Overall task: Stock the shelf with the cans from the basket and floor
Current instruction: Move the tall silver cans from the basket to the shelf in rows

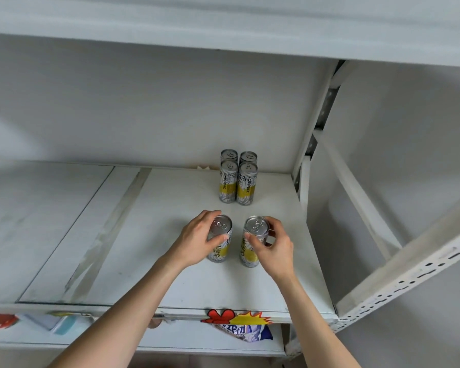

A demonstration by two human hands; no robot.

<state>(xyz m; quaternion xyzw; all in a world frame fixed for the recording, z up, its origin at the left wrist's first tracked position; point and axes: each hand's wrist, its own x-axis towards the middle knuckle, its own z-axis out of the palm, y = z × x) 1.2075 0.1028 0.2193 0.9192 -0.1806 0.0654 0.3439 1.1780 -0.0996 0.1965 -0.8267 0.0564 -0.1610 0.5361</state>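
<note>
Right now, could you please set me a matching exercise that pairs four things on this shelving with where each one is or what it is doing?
Things
1. block of four cans
2. left hand
3. right hand
4. colourful packet

Places or states
A. lies on the lower shelf
B. grips the right front can
C. stands at the back of the upper shelf
D. grips the left front can

Pairs: 1-C, 2-D, 3-B, 4-A
</note>
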